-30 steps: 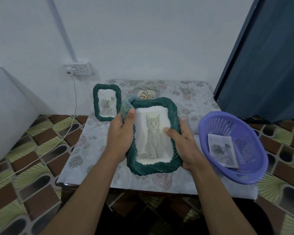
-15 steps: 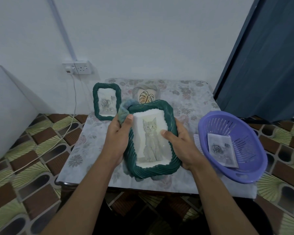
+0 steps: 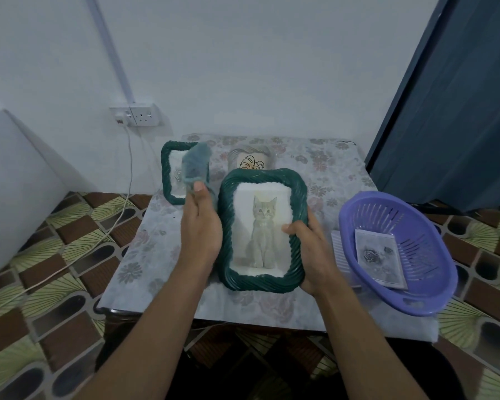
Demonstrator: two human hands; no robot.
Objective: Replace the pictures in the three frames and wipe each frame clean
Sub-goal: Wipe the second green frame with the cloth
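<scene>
Green woven frame (image 3: 260, 176) — right grip (image 3: 312, 246) clasps its edge; left grip (image 3: 199, 226) pinches a fuzzy cloth (image 3: 195, 166) beside it.

The flower-patterned tabletop (image 3: 145, 255) in front of me carries a small green frame (image 3: 165, 171) standing upright at its back left. A pale frame with a leaf drawing (image 3: 250, 158) stands mid-back. A purple basket (image 3: 433, 249) sits at the right edge.
</scene>
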